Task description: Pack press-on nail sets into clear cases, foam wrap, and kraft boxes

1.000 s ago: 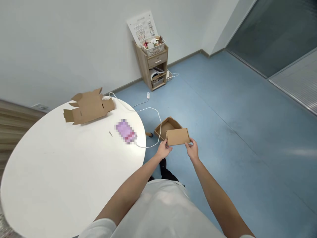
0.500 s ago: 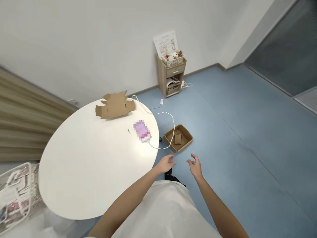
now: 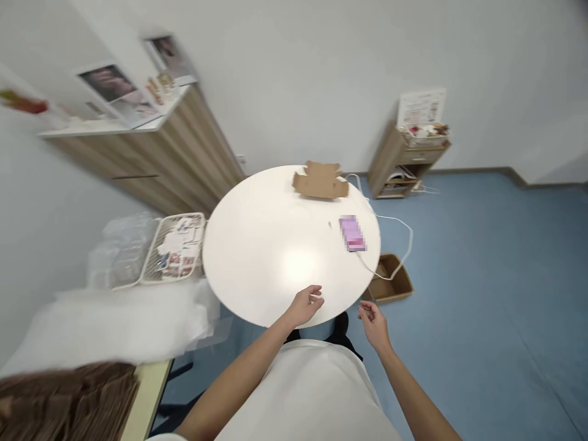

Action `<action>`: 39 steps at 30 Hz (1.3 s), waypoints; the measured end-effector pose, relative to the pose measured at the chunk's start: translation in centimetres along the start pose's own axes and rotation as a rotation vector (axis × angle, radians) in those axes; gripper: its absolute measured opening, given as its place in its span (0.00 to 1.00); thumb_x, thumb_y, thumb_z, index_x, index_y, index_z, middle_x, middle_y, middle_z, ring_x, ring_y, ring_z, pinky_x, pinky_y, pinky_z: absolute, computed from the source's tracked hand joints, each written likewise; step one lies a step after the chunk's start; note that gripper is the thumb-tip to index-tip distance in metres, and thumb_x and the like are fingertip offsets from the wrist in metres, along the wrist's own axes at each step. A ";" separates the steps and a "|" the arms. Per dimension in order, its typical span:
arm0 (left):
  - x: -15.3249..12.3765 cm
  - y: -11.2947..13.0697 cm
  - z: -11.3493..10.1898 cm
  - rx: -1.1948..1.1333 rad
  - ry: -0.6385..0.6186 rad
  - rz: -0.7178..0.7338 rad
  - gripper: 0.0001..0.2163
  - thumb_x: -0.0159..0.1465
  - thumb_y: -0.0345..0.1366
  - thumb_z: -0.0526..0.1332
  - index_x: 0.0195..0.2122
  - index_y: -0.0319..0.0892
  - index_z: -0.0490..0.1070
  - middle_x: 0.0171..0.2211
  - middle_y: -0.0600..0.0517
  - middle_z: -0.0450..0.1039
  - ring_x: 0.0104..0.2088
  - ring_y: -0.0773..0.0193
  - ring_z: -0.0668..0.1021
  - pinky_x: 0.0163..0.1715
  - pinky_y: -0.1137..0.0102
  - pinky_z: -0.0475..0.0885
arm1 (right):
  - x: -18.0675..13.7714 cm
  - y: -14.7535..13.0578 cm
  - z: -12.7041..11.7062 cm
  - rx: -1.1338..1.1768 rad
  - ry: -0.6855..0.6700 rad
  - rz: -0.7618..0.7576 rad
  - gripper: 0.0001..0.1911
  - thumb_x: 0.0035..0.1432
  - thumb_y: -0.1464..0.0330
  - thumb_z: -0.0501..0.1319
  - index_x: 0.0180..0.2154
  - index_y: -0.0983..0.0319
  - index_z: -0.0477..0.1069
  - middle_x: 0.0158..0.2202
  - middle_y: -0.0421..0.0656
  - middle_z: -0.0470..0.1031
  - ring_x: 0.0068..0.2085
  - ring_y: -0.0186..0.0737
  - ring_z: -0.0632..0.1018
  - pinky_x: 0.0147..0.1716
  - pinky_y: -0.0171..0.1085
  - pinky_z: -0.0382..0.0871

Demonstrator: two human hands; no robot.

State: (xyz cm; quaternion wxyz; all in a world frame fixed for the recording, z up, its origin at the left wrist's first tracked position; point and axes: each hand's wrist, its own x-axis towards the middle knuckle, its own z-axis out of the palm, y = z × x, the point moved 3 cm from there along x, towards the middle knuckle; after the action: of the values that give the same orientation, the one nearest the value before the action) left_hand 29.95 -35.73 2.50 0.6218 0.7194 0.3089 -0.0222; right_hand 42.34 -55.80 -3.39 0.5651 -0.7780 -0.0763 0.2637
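Observation:
My left hand (image 3: 307,305) hovers over the near edge of a white oval table (image 3: 248,245), its fingers apart and nothing in them. Just off the table's right side is my right hand (image 3: 373,321), with fingers loosely bent, apart and holding nothing. At the table's far side lies an unfolded brown cardboard box (image 3: 320,180). A purple phone (image 3: 352,234), blurred by pixels, rests toward the right edge with a white cable (image 3: 410,236) running from it. A tiny dark item (image 3: 329,225), too small to name, is left of the phone.
On the floor to the right stands an open cardboard box (image 3: 390,285), partly hidden by the table. A small wooden cabinet (image 3: 388,156) is against the wall. To the left are a white basket (image 3: 151,257) of small packets, plastic bags (image 3: 138,318) and stacked brown material (image 3: 68,401).
My view has swung left, so the table, phone and floor box now appear farther right, and the left cabinet and basket have come into view. Both hands remain without anything in them.

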 end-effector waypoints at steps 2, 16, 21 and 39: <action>-1.9 -1.2 -3.7 -0.005 0.105 -0.001 0.20 0.54 0.41 0.57 0.47 0.41 0.64 0.44 0.45 0.69 0.38 0.63 0.74 0.37 0.68 0.68 | -0.1 -2.0 4.3 -0.021 -0.095 -0.048 0.20 0.45 0.55 0.58 0.36 0.61 0.67 0.31 0.45 0.72 0.28 0.38 0.73 0.31 0.40 0.70; -13.1 -9.9 -18.8 -0.189 0.860 -0.169 0.19 0.55 0.40 0.56 0.47 0.39 0.64 0.42 0.45 0.70 0.35 0.63 0.74 0.36 0.68 0.70 | -0.5 -13.6 30.0 -0.272 -0.936 -0.308 0.15 0.49 0.57 0.55 0.35 0.60 0.68 0.32 0.44 0.73 0.30 0.38 0.74 0.32 0.39 0.69; -16.0 -12.1 -20.1 -0.219 1.001 -0.276 0.19 0.55 0.41 0.57 0.47 0.40 0.64 0.42 0.45 0.70 0.35 0.63 0.74 0.36 0.67 0.70 | -1.0 -13.8 37.0 -0.375 -1.128 -0.355 0.14 0.49 0.60 0.54 0.36 0.60 0.68 0.32 0.43 0.72 0.29 0.36 0.74 0.31 0.38 0.68; -9.9 -15.8 -39.3 0.179 0.856 -0.228 0.19 0.55 0.31 0.57 0.49 0.43 0.61 0.44 0.48 0.71 0.45 0.59 0.72 0.44 0.68 0.64 | -2.5 -17.0 56.5 -1.094 -0.925 -0.904 0.15 0.52 0.73 0.51 0.43 0.57 0.64 0.40 0.44 0.72 0.44 0.45 0.68 0.46 0.46 0.50</action>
State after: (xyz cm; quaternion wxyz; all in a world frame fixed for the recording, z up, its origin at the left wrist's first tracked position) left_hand 0.67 -3.64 1.58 0.3671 0.6759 0.6125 0.1824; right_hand 15.19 -3.50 0.49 0.0719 -0.6502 -0.7205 0.2303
